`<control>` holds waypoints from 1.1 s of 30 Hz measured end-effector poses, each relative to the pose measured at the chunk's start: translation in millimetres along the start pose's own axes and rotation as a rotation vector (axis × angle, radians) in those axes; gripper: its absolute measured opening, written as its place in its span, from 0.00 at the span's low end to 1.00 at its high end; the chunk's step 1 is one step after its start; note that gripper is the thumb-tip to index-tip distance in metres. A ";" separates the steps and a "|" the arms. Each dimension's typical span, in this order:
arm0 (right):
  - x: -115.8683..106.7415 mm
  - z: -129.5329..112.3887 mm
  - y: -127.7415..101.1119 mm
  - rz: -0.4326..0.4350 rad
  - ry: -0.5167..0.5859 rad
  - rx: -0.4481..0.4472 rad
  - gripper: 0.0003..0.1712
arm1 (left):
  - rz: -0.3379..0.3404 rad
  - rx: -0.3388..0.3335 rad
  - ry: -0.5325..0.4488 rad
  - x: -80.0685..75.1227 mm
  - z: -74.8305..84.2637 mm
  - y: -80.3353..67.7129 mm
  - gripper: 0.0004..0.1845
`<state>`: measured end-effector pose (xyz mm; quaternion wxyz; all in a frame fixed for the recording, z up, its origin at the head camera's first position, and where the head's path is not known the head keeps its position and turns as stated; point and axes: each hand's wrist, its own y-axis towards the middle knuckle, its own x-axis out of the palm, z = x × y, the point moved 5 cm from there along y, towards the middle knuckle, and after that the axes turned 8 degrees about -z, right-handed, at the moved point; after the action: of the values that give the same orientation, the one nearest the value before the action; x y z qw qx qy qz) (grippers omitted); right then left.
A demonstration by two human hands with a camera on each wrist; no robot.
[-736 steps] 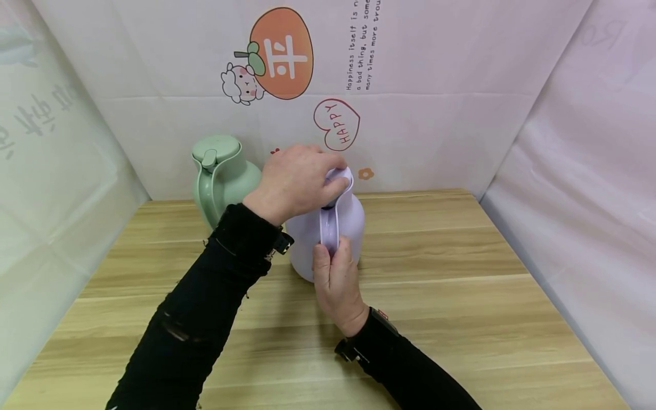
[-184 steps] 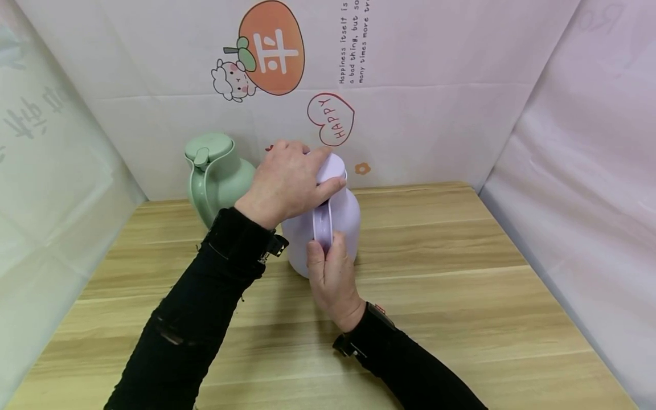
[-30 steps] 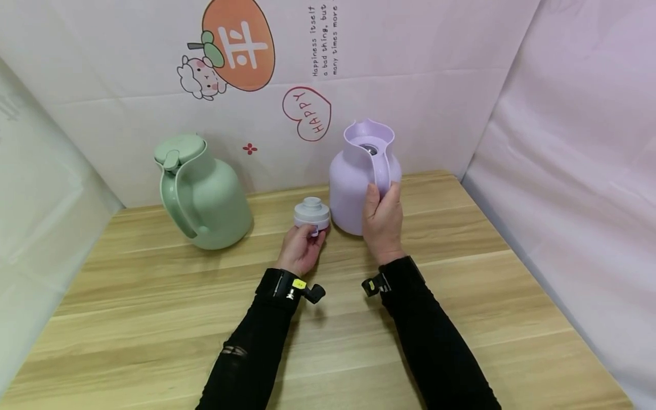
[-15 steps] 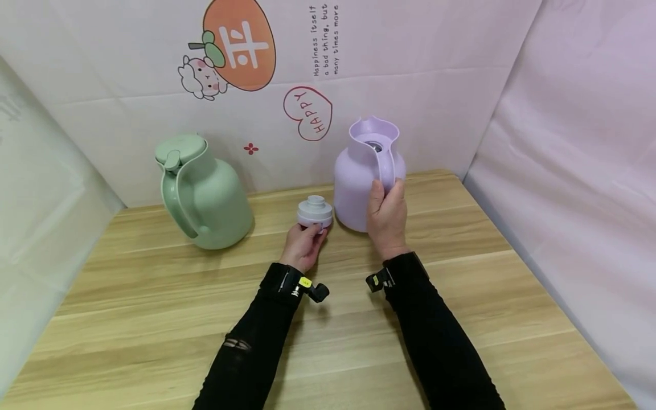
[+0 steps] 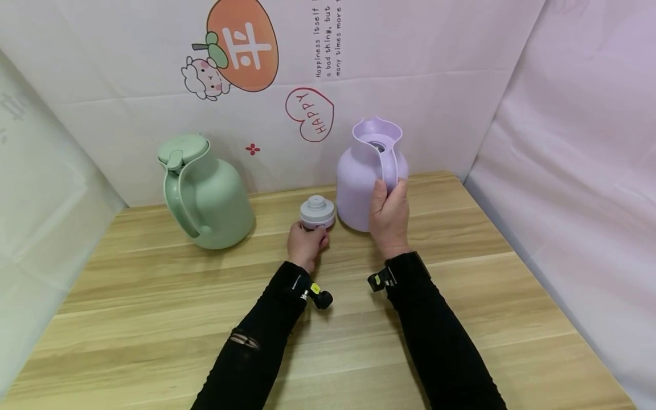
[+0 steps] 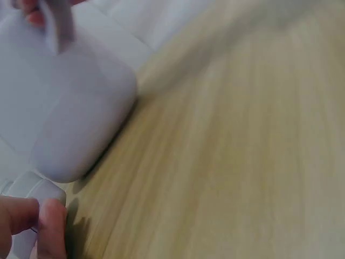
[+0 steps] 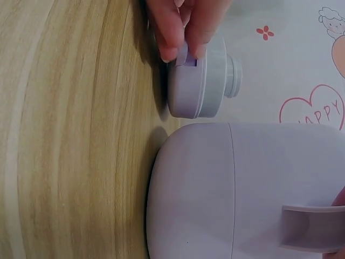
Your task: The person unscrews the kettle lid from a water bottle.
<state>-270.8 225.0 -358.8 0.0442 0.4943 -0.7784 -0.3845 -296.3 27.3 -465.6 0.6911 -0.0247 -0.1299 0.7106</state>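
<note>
Both hands grip: left hand (image 5: 306, 244) has set the unscrewed lid (image 5: 317, 212) down, right hand (image 5: 389, 216) holding the now open lilac jug (image 5: 361, 182) by its handle.

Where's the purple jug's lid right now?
In the head view the lid is held by the left hand at the table, just left of the open purple jug, with the green jug farther left.

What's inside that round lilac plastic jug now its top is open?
Through the open mouth of the lilac plastic jug the head view shows only a dark, shiny inner neck. Anything deeper is hidden by its walls. The right hand grips its handle; the left hand holds the removed stopper.
</note>
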 end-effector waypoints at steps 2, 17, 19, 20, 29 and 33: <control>-0.5 0.3 0.6 -0.001 0.000 0.005 0.28 | 0.021 -0.002 0.103 0.0 2.2 -1.7 0.28; -4.2 4.0 3.4 -0.014 0.006 0.018 0.29 | 0.030 0.002 0.483 0.8 4.2 2.6 0.31; -4.1 4.1 3.3 -0.018 0.010 0.017 0.30 | 0.032 0.023 0.560 -0.4 6.0 2.7 0.33; -4.1 4.2 3.4 -0.017 0.009 0.016 0.30 | 0.035 0.035 0.600 -1.0 6.9 2.9 0.34; -2.4 6.1 3.8 -0.013 0.001 0.009 0.30 | 0.032 0.079 0.754 -2.9 4.4 10.4 0.34; -2.2 4.9 4.3 -0.014 0.011 0.008 0.31 | 0.035 0.085 0.770 -2.9 5.6 10.1 0.33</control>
<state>-275.1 230.4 -358.8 0.0440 0.5020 -0.7761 -0.3791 -307.2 23.6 -462.9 0.6773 -0.2631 0.1690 0.6659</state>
